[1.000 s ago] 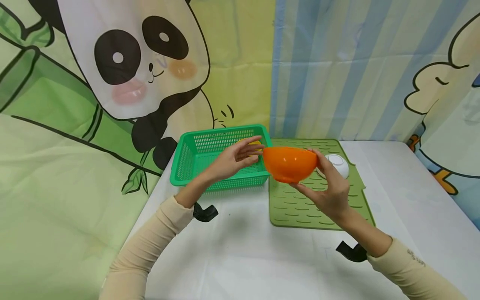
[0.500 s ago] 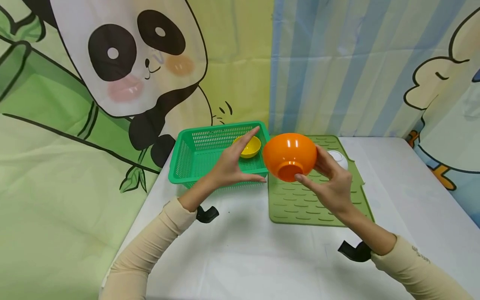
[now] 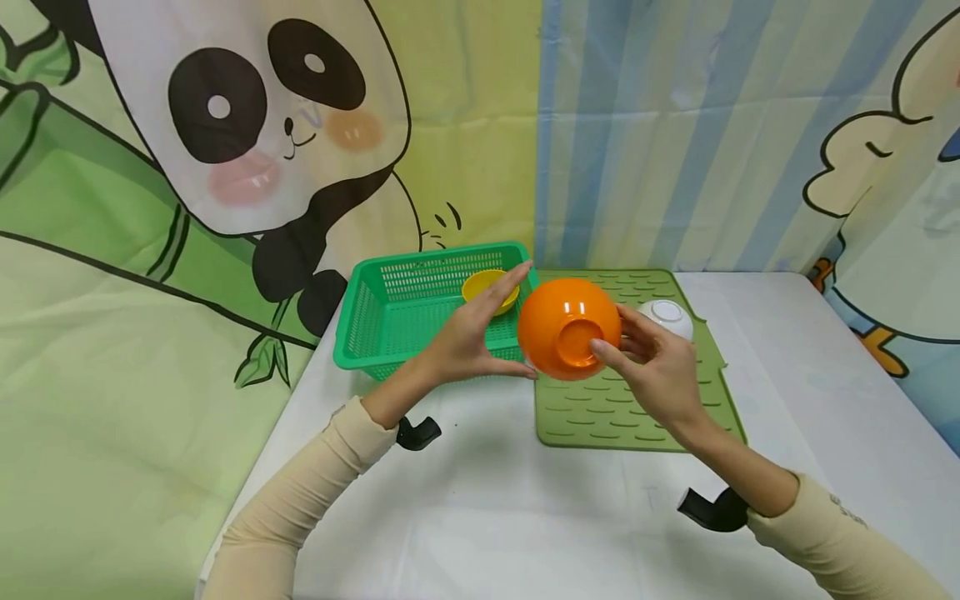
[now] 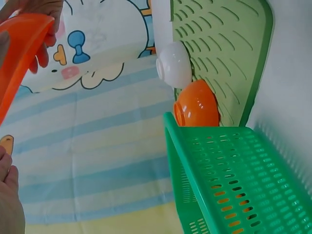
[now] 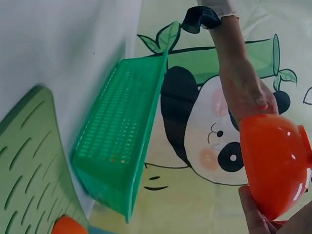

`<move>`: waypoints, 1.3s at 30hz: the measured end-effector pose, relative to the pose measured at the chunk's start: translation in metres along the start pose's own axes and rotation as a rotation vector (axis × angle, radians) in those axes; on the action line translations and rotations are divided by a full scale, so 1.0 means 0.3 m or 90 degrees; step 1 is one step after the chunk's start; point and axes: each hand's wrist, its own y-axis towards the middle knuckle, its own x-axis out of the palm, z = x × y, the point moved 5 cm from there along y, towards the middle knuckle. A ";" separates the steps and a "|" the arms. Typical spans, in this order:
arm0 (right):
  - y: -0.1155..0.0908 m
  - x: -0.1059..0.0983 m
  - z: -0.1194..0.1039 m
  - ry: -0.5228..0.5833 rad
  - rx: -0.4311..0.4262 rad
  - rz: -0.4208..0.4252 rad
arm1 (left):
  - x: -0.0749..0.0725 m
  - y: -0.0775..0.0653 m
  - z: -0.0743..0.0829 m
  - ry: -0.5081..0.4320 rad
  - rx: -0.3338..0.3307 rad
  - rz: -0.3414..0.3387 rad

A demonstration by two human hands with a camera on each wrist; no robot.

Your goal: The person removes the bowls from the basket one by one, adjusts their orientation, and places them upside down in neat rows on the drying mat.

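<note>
My right hand (image 3: 663, 367) grips an orange bowl (image 3: 551, 321) in the air, thumb on its base ring and fingers at the rim. The bowl is tilted so its underside faces me; its inside is hidden in the head view. My left hand (image 3: 468, 337) is beside the bowl's left edge, its fingers straight and its thumb spread apart below, fingertips right at the bowl. Behind the left hand, a yellow bowl (image 3: 480, 283) sits in the right end of the green basket (image 3: 375, 350). In the right wrist view the left hand (image 5: 246, 90) reaches toward the held bowl.
A green drying mat (image 3: 615, 425) lies right of the basket on the white table (image 3: 480, 517). An upturned white bowl (image 3: 667, 317) and a second orange bowl (image 4: 197, 105) rest on it. A printed curtain (image 3: 637, 125) hangs behind the table.
The orange bowl has tipped so its base turns toward me, and it has shifted slightly left. The left hand's thumb has spread away from its fingers, and the hand has come closer to the bowl.
</note>
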 end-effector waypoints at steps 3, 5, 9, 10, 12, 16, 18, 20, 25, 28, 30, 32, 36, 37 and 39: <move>-0.002 0.004 0.004 -0.015 0.066 -0.037 | 0.019 0.001 0.002 -0.017 -0.003 -0.025; -0.001 0.006 0.004 -0.022 0.098 -0.061 | 0.031 -0.002 0.006 -0.033 -0.009 -0.040; -0.002 0.010 0.007 -0.040 0.160 -0.104 | 0.045 -0.004 0.033 -0.071 -0.027 -0.061; -0.003 0.010 0.008 -0.043 0.176 -0.115 | 0.045 -0.002 0.046 -0.080 -0.032 -0.065; -0.005 0.011 0.014 -0.056 0.207 -0.133 | 0.041 0.002 0.073 -0.087 -0.041 -0.077; -0.009 0.011 0.029 -0.083 0.249 -0.161 | 0.042 0.003 0.104 -0.096 -0.061 -0.102; -0.010 0.012 0.036 -0.093 0.259 -0.173 | 0.051 -0.003 0.103 -0.098 -0.071 -0.111; -0.011 0.012 0.043 -0.099 0.267 -0.182 | 0.060 -0.009 0.102 -0.104 -0.080 -0.112; -0.015 0.012 0.051 -0.114 0.284 -0.200 | 0.079 -0.022 0.101 -0.114 -0.089 -0.100; -0.019 0.012 0.055 -0.120 0.301 -0.208 | 0.088 -0.027 0.102 -0.123 -0.093 -0.090; -0.022 0.012 0.055 -0.119 0.309 -0.213 | 0.093 -0.030 0.103 -0.126 -0.095 -0.083; -0.025 0.011 0.055 -0.116 0.316 -0.215 | 0.100 -0.034 0.103 -0.126 -0.097 -0.076; -0.028 0.000 0.058 -0.120 0.315 -0.218 | 0.123 -0.043 0.091 -0.122 -0.103 -0.060; -0.028 -0.003 0.058 -0.121 0.313 -0.218 | 0.136 -0.048 0.080 -0.120 -0.106 -0.055; -0.029 -0.010 0.064 -0.120 0.308 -0.218 | 0.167 -0.060 0.055 -0.120 -0.115 -0.046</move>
